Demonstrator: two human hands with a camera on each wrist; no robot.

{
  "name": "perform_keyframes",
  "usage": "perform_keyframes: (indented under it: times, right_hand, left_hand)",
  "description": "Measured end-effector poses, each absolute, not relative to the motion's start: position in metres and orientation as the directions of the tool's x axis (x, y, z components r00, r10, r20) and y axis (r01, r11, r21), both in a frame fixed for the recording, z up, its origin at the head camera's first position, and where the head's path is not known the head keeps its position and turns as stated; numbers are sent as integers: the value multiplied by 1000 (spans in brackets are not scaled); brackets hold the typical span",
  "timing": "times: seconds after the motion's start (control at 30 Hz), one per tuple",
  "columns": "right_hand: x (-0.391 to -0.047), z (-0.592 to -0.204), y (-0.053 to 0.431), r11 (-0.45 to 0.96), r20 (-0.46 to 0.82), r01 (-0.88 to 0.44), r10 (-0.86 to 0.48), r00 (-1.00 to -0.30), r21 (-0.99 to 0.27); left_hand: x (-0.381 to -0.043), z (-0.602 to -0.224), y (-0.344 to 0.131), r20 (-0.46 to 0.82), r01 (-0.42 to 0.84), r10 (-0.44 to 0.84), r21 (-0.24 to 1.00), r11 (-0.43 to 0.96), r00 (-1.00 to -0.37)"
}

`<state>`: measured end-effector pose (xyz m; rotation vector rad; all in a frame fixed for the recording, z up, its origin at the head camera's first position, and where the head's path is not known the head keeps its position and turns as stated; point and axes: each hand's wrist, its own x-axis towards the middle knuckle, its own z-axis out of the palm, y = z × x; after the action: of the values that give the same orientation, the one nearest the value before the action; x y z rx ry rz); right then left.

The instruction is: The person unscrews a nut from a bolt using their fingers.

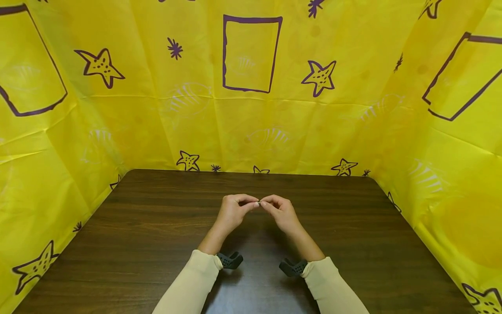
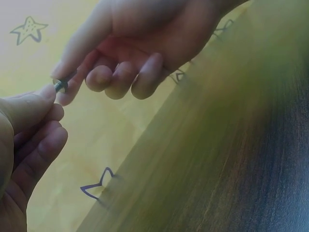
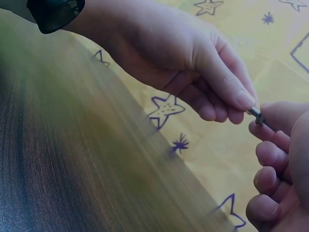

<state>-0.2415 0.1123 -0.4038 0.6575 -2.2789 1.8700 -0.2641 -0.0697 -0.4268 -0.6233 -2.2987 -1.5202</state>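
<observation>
A small, screw-like metal piece (image 1: 259, 202) is held up over the tabletop (image 1: 157, 240), one end pinched by the left hand (image 1: 231, 211), the other by the right hand (image 1: 284, 213). Both sets of fingers (image 3: 235, 116) are closed to a fine pinch on it, spare ones loosely curled. Two-handed turning or fitting seems in progress; steady alignment and small twists are likely called for next.

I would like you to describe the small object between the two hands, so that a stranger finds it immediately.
Above the dark wood-grain table, the left hand and right hand nearly meet. Both pinch one small metal-looking piece; its greyish shine sets it apart from the skin around it.
</observation>
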Motion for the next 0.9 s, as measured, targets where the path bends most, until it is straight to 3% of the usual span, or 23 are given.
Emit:
perform_keyframes:
  times: [0.67, 0.9]
  right_hand:
    - [-244, -406, 113, 62, 425, -454, -257, -868, -889]
    - [-248, -412, 113, 116, 354, -387, -227, -907, -915]
  left_hand:
    - [-265, -427, -71, 471, 502, 172, 808, 308, -865]
    - [-264, -427, -71, 483, 517, 184, 797, 312, -856]
